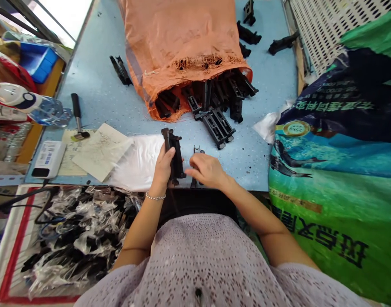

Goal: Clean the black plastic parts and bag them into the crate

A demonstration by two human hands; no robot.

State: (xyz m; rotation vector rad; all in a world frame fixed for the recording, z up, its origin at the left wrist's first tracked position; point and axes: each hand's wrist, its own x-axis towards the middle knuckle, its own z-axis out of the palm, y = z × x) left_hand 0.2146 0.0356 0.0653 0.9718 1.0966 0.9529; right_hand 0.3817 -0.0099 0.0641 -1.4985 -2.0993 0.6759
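Note:
Upright near the table's front edge, a long black plastic part (175, 155) with end lugs is gripped in my left hand (164, 164). My right hand (208, 170) is just to the right of it, fingers curled and thumb pointing toward the part. Whether those fingers pinch anything small is hidden. Partly behind my right hand lies another dark piece with a forked end (197, 149). Farther back, several black parts (218, 128) spill out of the mouth of an orange woven sack (185, 38) onto the blue table (253, 157).
Clear plastic bags (137, 162), paper sheets (101, 149), a white power bank (49, 158) and a black-handled brush (76, 113) lie left. A crate of bagged parts (83, 238) stands below. A big printed green sack (336, 170) borders the right side. Loose black parts (249, 34) lie behind.

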